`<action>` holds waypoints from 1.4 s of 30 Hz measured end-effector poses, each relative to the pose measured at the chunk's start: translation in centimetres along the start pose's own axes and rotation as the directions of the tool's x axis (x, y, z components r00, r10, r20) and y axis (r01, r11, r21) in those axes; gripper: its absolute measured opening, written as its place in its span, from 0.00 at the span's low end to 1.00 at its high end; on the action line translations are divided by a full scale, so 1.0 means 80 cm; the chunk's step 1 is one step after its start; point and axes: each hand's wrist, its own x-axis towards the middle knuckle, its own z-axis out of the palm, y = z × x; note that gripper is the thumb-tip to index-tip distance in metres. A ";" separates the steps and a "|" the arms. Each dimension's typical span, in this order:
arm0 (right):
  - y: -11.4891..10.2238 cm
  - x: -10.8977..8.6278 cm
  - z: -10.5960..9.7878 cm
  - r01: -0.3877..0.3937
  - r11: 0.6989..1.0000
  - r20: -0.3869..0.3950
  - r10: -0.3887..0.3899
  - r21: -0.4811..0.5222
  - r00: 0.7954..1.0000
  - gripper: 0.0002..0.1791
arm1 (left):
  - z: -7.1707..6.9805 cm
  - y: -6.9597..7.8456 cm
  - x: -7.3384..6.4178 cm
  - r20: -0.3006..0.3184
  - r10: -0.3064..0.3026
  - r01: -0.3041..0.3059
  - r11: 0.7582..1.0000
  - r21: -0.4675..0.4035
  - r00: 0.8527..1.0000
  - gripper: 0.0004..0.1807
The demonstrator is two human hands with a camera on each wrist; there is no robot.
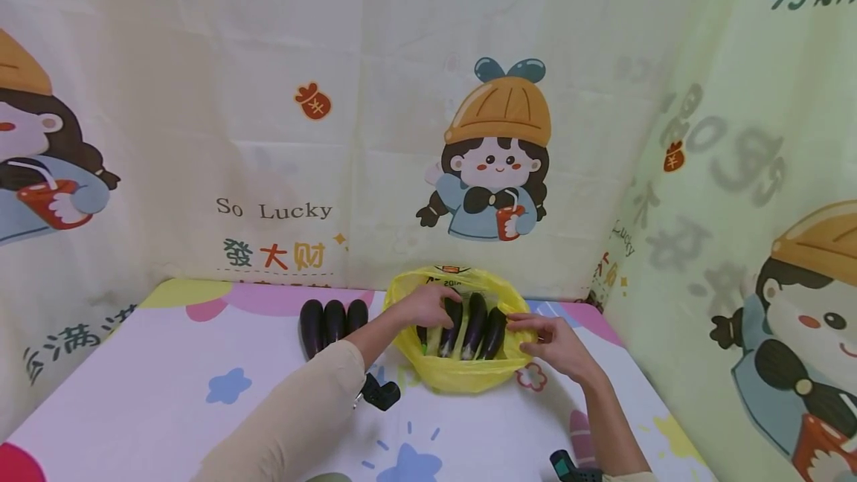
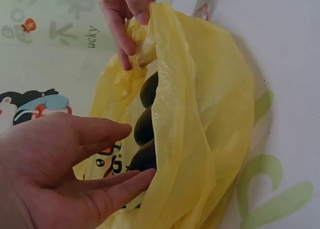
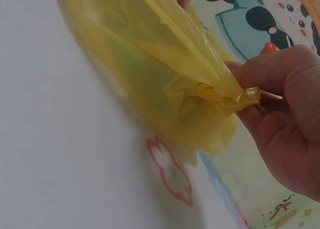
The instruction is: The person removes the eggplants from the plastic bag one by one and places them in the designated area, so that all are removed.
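Note:
A yellow plastic bag (image 1: 462, 378) stands on the table with its mouth spread, and several dark purple eggplants (image 1: 474, 326) lie side by side inside. My left hand (image 1: 428, 306) reaches over the bag's left side, fingertips right at one eggplant (image 1: 451, 327). In the left wrist view the thumb and fingers of this hand (image 2: 75, 169) are parted beside the dark eggplant ends (image 2: 145, 126). My right hand (image 1: 559, 344) pinches the bag's right edge. A bunched bit of yellow plastic (image 3: 242, 100) shows between its thumb and fingers in the right wrist view.
Three more eggplants (image 1: 335, 320) lie in a row on the table left of the bag, partly behind my left forearm. The patterned tabletop (image 1: 161, 363) meets a printed cloth backdrop (image 1: 388, 192) at the back and sides.

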 end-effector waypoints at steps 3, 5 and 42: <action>0.001 0.000 0.000 -0.003 1.000 -0.001 0.003 -0.001 1.000 0.19 | 0.003 0.004 0.004 0.018 -0.041 0.041 0.999 0.000 0.999 0.31; 0.001 0.000 0.000 -0.001 1.000 0.001 0.001 0.000 1.000 0.19 | 0.005 0.006 0.006 0.037 -0.081 0.081 0.997 -0.008 0.996 0.32; 0.002 0.001 0.002 -0.003 1.000 0.001 0.003 -0.014 1.000 0.18 | 0.037 0.005 0.025 0.039 -0.154 0.154 0.988 0.008 0.987 0.30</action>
